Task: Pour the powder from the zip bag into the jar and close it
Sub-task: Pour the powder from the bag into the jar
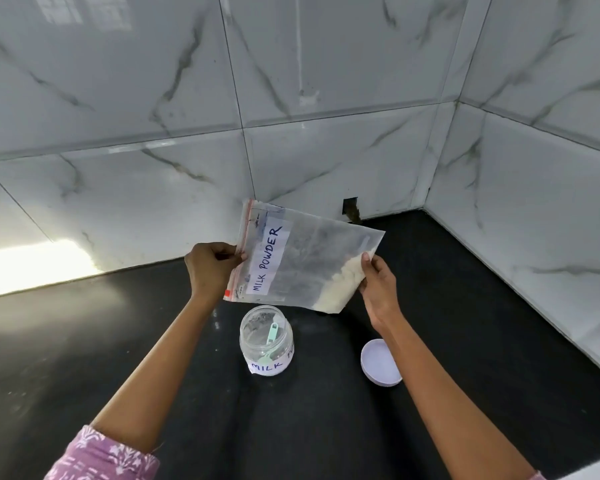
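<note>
Both arms reach forward from the bottom of the view, bare to the elbow. The left hand is raised, its fingers curled and its thumb pinching the edge of the bag. The right hand is a little lower, fingers up, gripping the opposite end of the bag.

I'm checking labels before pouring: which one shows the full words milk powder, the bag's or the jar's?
The bag held in both hands: its white label reads MILK POWDER. The jar on the counter shows only MILK.
</note>
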